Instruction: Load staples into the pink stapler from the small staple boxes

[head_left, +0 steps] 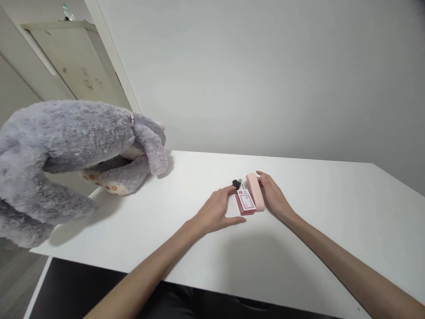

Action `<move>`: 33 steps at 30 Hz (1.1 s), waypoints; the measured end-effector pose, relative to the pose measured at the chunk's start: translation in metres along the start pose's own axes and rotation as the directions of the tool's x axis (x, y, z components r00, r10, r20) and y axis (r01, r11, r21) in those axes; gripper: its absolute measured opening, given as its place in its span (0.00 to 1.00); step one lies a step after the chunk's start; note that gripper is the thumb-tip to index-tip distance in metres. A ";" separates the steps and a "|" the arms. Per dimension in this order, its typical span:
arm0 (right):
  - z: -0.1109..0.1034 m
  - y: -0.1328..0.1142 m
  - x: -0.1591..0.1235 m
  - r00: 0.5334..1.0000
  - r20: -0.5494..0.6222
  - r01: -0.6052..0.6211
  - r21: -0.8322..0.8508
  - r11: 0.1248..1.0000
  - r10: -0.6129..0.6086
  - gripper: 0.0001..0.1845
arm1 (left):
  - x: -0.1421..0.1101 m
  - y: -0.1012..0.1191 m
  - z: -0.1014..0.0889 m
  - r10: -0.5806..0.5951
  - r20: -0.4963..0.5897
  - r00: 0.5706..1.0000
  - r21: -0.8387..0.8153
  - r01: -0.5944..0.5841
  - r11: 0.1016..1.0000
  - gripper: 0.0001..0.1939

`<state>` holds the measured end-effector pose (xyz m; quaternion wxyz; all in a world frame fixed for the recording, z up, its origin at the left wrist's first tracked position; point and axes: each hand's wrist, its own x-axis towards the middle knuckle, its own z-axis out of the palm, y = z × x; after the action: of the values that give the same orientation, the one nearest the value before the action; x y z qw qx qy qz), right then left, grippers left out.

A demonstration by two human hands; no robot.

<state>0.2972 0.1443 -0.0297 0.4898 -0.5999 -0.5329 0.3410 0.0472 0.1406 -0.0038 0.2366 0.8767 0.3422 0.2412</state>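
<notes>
On the white table lies a tight group of small things. A pink oblong case forms its right side, and my right hand rests against that case with the fingers stretched along its edge. Left of the case is a small white and red box, seemingly on top of a reddish one. My left hand is beside the box, thumb and fingers spread around its near left side. A black clip-like thing sits at the far end by my left fingertips. A small whitish piece is partly hidden between box and case.
A large grey plush toy slumps over the table's left end. The white tabletop meets a pale wall at the back. Behind the toy stands a worn cabinet with a bottle on top.
</notes>
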 end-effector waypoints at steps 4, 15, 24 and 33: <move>0.000 -0.003 -0.002 1.000 -0.005 -0.004 0.000 1.000 0.004 0.37 | 0.010 0.003 0.005 -0.055 0.005 0.998 -0.112 0.055 0.992 0.47; -0.004 -0.002 -0.005 1.000 0.022 -0.018 -0.019 1.000 0.019 0.36 | -0.026 -0.022 -0.038 -0.288 -0.215 0.933 -0.254 0.231 0.939 0.41; -0.005 0.000 -0.005 1.000 0.012 -0.005 -0.060 0.998 0.005 0.36 | -0.052 -0.058 -0.087 -0.256 -0.402 0.879 0.079 0.312 0.947 0.34; -0.005 -0.008 -0.007 0.999 0.008 -0.050 -0.068 0.996 0.050 0.37 | -0.057 -0.065 -0.088 -0.222 -0.406 0.886 0.197 0.322 0.926 0.34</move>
<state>0.2982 0.1362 -0.0215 0.4579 -0.6276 -0.5314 0.3379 -0.0727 0.1646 0.0111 0.0816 0.7800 0.5301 0.3222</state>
